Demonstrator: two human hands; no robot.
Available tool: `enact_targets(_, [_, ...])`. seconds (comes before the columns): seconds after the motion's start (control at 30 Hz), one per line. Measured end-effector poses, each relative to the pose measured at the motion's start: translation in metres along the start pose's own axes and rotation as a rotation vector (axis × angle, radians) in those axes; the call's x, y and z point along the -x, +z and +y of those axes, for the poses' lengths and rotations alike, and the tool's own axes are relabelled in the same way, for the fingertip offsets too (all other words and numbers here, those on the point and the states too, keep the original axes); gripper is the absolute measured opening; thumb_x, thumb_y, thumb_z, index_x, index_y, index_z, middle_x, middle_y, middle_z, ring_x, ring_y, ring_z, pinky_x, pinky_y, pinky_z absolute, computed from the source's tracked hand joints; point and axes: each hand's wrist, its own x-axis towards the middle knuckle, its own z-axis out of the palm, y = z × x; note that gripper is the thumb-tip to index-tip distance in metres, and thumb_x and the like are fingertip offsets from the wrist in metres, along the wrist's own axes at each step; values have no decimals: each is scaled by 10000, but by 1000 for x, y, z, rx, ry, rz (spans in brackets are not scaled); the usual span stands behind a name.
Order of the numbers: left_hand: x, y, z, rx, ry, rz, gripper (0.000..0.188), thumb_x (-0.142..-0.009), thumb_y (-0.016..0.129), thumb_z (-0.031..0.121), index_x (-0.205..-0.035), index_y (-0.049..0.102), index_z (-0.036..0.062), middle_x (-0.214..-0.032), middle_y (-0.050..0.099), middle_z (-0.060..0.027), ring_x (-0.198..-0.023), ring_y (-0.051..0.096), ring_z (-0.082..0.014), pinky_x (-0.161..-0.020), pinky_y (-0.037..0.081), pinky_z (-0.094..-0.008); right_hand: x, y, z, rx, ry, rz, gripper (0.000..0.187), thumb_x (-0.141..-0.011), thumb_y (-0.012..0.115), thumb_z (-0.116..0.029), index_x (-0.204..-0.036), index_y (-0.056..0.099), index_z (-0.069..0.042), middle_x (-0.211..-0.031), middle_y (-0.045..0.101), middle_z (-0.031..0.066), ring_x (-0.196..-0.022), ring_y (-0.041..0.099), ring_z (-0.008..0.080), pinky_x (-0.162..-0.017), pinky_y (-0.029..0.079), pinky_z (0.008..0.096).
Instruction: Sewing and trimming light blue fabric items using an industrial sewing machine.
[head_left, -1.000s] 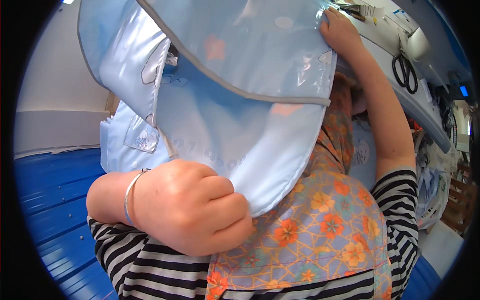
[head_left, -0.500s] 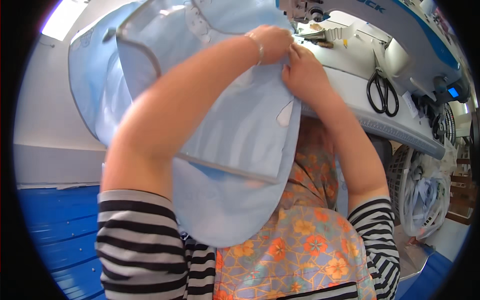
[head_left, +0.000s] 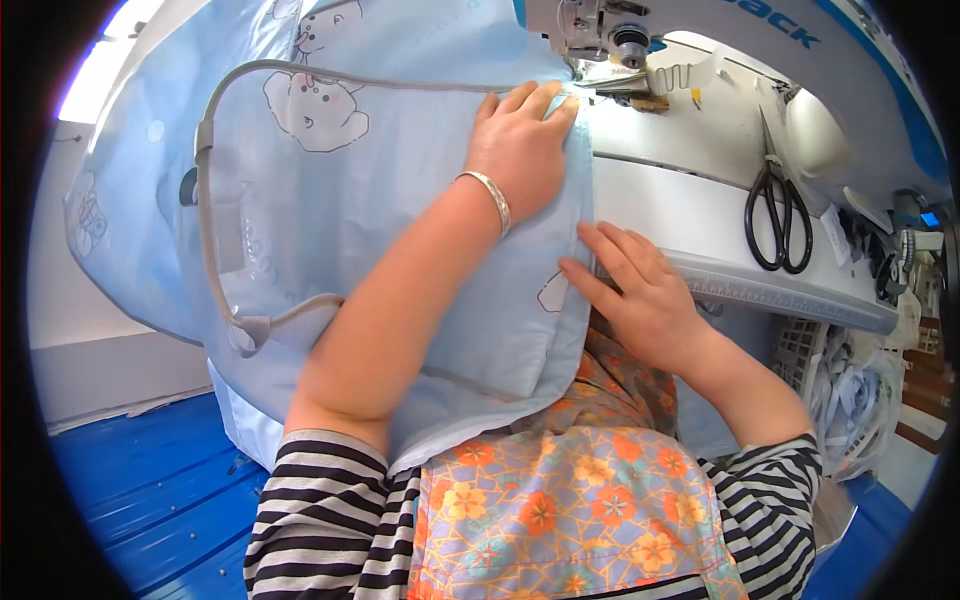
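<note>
A large light blue cloth (head_left: 420,180) with printed animal figures and a grey corded edge spreads over the sewing table and hangs toward my lap. My left hand (head_left: 520,150) lies flat on it with fingers spread, the fingertips close to the presser foot area of a sewing machine (head_left: 630,45). Nearer to me, my right hand (head_left: 635,285) rests at the cloth's right edge. Its thumb is apart from the fingers, and the fingertips touch the edge. Part of the cloth lies hidden under my left forearm.
Black-handled scissors (head_left: 778,215) lie on the white table (head_left: 690,205) to the right. A ruler strip (head_left: 790,295) runs along the table's front edge. Below, a basket (head_left: 797,350) stands beside a clear plastic bag (head_left: 860,390). Blue flooring (head_left: 150,480) shows at lower left.
My hands were together at the cloth's edge near the machine. Now the left lies flat there, and the right has come down the edge toward me. The cloth is spread flatter.
</note>
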Motion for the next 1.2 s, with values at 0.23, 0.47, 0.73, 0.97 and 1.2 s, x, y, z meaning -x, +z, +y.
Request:
enact_targets(0.23, [-4, -3, -3, 53, -21, -48, 408, -847, 527, 57, -1244, 621, 62, -1346, 561, -112, -1293, 478, -280, -1071, 353, -574, -25, 23, -9, -29, 32, 269, 346, -669, 667, -60, -1010, 727, -64, -1053, 673, 110, -931, 666, 270, -764, 563, 354])
enact_targets(0.47, [-6, 0, 1, -27, -76, -87, 419, -848, 530, 78, -1259, 602, 51, -1373, 530, -95, -1300, 466, -276, -1060, 362, -584, -40, -22, 14, -292, 173, 19, 281, -779, 569, 22, -1023, 702, -19, -1043, 676, 145, -879, 674, 299, -754, 558, 361])
enact_targets(0.73, [-11, 0, 5, 37, -97, -78, 399, -839, 542, 83, -1231, 616, 55, -1327, 572, -80, -1266, 499, -287, -1037, 380, -597, -92, 5, 100, 83, 306, -15, 302, -891, 537, -96, -1177, 632, -69, -983, 629, 139, -882, 639, 324, -753, 525, 434])
enact_targets(0.97, [-12, -3, 3, 61, -61, 12, 302, -814, 556, 87, -1097, 657, 55, -1239, 627, -71, -1181, 555, -292, -988, 422, -582, -98, 4, 99, 194, 250, -120, 337, -862, 546, -91, -1187, 630, -72, -953, 598, 123, -840, 635, 304, -721, 523, 421])
enact_targets(1.2, [-15, -3, 1, 89, -66, 35, 276, -796, 566, 89, -1049, 670, 53, -1229, 629, -70, -1162, 558, -289, -984, 428, -574, -94, 3, 102, 211, 160, -73, 338, -845, 550, -65, -1172, 635, -51, -910, 578, 112, -812, 628, 290, -690, 520, 405])
